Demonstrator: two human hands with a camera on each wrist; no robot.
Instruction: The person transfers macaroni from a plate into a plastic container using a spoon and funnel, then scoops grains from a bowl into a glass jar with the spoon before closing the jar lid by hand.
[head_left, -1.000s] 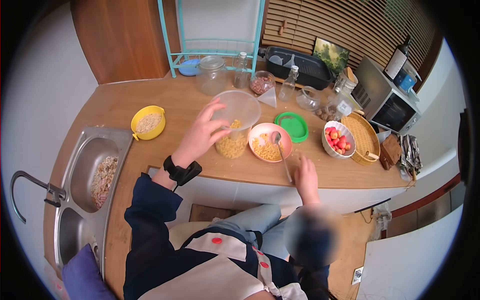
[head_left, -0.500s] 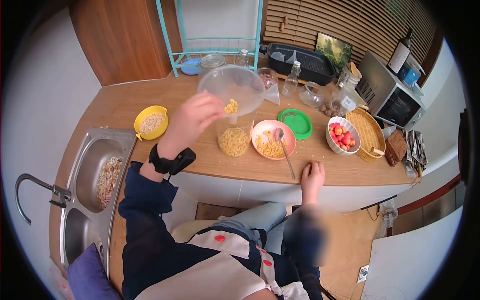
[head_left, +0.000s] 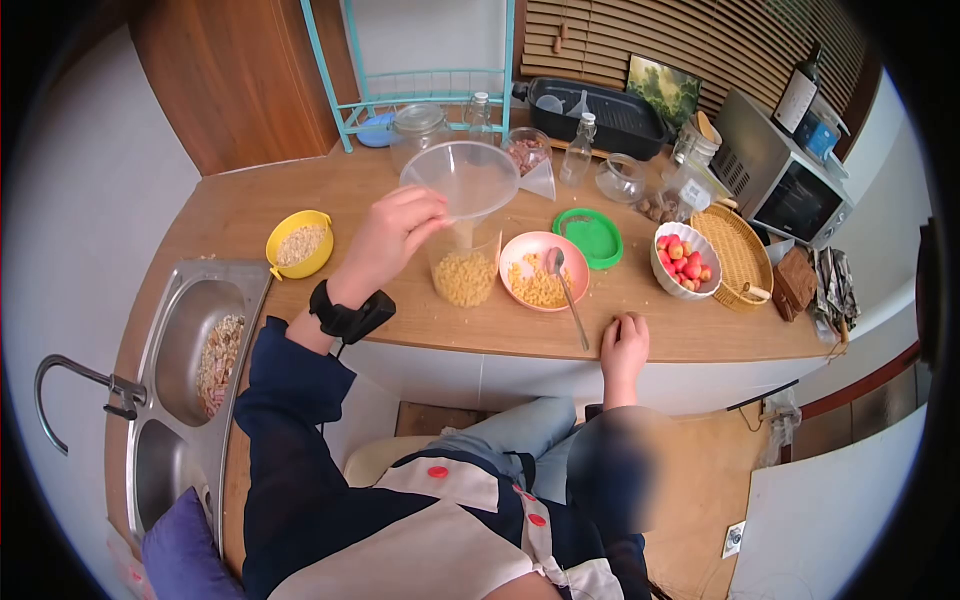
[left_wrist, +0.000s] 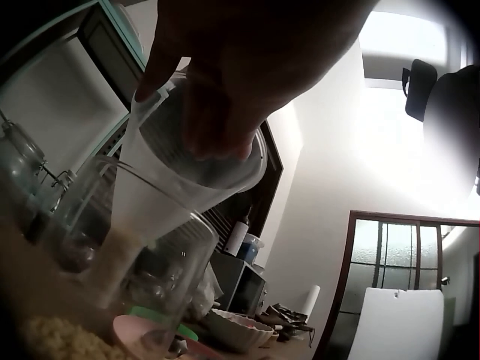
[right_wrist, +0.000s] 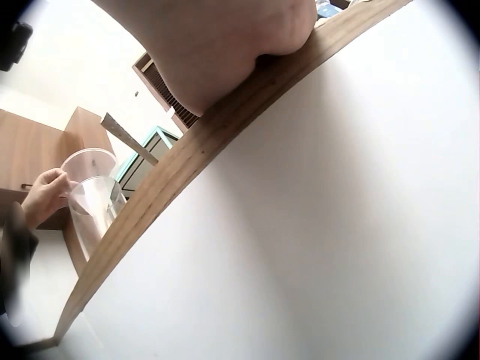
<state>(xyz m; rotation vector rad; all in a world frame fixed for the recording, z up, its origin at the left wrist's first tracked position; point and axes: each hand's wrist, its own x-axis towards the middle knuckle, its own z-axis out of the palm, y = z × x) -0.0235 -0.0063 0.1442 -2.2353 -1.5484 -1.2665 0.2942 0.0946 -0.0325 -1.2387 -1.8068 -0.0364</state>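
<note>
The left hand (head_left: 388,238) pinches the rim of a translucent funnel (head_left: 462,178), its spout down inside a clear container (head_left: 466,270) with yellow macaroni at the bottom. In the left wrist view the funnel (left_wrist: 169,169) tilts over the container's rim, pale pieces in its spout. The right hand (head_left: 624,350) rests on the counter's front edge, fingers loosely curled, holding nothing. Between the hands is a pink bowl (head_left: 541,296) of macaroni, a metal spoon (head_left: 571,305) leaning in it with its handle over the counter, near the right hand.
Behind the pink bowl lies a green lid (head_left: 592,240). A white bowl of red fruit (head_left: 684,262) and a wicker tray (head_left: 735,258) stand to the right, a yellow bowl (head_left: 325,262) and the sink (head_left: 185,300) to the left. Glass jars and bottles line the back.
The left hand first raised and tipped the funnel, then lowered it slightly; macaroni seen in its cone is no longer there. The right hand has moved slightly right, away from the spoon handle.
</note>
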